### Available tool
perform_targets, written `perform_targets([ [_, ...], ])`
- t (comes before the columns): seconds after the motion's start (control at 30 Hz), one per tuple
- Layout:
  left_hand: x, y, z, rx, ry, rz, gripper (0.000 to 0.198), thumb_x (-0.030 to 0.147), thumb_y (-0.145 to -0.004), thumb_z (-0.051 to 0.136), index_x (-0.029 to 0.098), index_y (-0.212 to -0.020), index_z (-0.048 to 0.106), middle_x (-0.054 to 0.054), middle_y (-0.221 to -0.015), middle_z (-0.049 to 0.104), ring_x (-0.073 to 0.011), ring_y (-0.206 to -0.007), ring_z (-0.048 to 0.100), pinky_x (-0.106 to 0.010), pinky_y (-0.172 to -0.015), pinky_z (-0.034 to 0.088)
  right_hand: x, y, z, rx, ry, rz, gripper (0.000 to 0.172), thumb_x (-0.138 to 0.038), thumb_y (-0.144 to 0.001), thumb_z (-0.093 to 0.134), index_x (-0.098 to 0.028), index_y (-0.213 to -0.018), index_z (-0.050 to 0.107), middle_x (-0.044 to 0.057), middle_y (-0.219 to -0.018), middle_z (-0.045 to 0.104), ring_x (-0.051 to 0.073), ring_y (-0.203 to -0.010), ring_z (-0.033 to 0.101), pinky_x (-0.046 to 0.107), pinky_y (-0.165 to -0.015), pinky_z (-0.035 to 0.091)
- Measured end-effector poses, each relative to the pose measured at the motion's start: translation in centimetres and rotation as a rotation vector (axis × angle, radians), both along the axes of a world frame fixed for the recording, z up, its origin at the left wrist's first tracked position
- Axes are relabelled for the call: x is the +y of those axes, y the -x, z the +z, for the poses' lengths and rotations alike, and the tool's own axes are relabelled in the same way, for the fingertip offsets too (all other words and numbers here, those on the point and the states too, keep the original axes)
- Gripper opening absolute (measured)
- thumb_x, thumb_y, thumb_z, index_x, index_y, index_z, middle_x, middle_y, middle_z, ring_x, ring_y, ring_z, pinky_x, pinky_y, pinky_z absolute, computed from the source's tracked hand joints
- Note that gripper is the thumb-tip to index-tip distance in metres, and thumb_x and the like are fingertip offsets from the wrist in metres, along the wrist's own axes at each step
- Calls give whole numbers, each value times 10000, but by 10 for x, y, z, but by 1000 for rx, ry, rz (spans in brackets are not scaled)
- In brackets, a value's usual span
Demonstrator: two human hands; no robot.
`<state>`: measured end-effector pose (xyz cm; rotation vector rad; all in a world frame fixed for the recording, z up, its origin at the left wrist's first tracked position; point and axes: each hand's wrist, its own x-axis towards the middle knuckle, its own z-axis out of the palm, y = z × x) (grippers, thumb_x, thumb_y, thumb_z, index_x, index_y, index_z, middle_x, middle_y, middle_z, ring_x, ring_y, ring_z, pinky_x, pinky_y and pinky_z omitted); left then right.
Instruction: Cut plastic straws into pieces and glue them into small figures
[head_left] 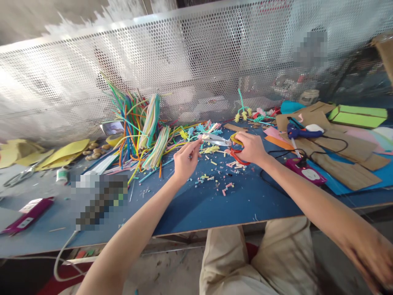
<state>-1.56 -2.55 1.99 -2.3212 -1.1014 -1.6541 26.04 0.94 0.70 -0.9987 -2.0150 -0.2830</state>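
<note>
My right hand (250,148) is closed around the handles of a pair of scissors (217,140), one handle yellow and the other red. The blades point left, toward my left hand (188,157). Between its thumb and fingertips, that hand pinches a short pale pipe cleaner; the blades lie right at it, and whether they touch it I cannot tell. Beyond the hands lie blue, yellow and pink pipe cleaner shapes (199,130). Cut pipe cleaner bits (229,188) are scattered over the blue tabletop (196,213) below the scissors.
Bundles of long pipe cleaners (150,127) stand at left-centre before a perforated metal screen (172,61). On the right are a blue glue gun (302,131), its cord, a purple power strip (307,172) and cardboard pieces (346,166). Another purple power strip (29,215) lies far left.
</note>
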Motion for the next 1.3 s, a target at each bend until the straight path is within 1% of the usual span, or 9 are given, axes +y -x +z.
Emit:
perform_targets([
  [0.13,-2,-3,-2,-10,37,9,255,295,-1020,529,216,-1139,740,-51,-1037,770,-65,-579,661,-171,-522,544,1,1,-2,-17,6,16,429,-643,-825,649,-226,-775,560,36,-816,680,187,-723,613,305,-585,343],
  [0.3,-3,-3,-2,-30,62,-20,246,296,-1013,549,218,-1157,734,-49,-1046,769,-55,-559,655,-162,-515,552,2,0,-4,-8,7,28,430,-630,-834,652,-223,-749,545,26,-785,665,172,-691,595,295,-586,343],
  [0.5,-2,-2,-2,-12,57,-11,242,288,-1021,543,205,-1154,727,-50,-1048,768,-48,-560,650,-154,-531,561,1,0,-4,18,32,82,468,-658,-821,665,-216,-734,541,21,-755,655,157,-664,589,283,-587,344],
  [0.7,-3,-1,-2,-2,50,-13,234,279,-1024,537,206,-1150,721,-48,-1049,763,-47,-568,650,-151,-523,561,0,0,-4,24,33,57,496,-697,-808,658,-217,-737,556,21,-762,662,156,-661,582,287,-564,310],
  [0.8,-2,-1,-2,13,49,-4,238,283,-1025,534,205,-1152,720,-49,-1038,763,-51,-578,655,-155,-528,563,0,0,-4,22,27,56,487,-685,-804,667,-215,-741,557,19,-761,661,153,-659,577,286,-565,309],
  [1.07,-2,1,-1,18,54,-16,235,251,-1022,537,210,-1172,713,-46,-1057,762,-45,-579,656,-143,-510,544,-1,0,-2,30,8,62,388,-555,-800,706,-212,-738,538,8,-761,651,141,-664,573,276,-571,309],
  [1.2,-3,0,0,19,42,-12,239,256,-1023,537,214,-1180,712,-48,-1062,762,-47,-583,657,-149,-509,546,0,-1,-2,-8,-15,54,291,-410,-803,661,-209,-678,492,1,-700,602,125,-607,493,280,-558,279],
  [1.3,-4,-1,0,23,35,-6,241,273,-1025,534,214,-1175,713,-52,-1064,760,-52,-588,657,-159,-519,553,1,-2,-2,-34,-36,75,209,-308,-782,608,-209,-660,470,-3,-673,571,118,-581,434,278,-555,270],
])
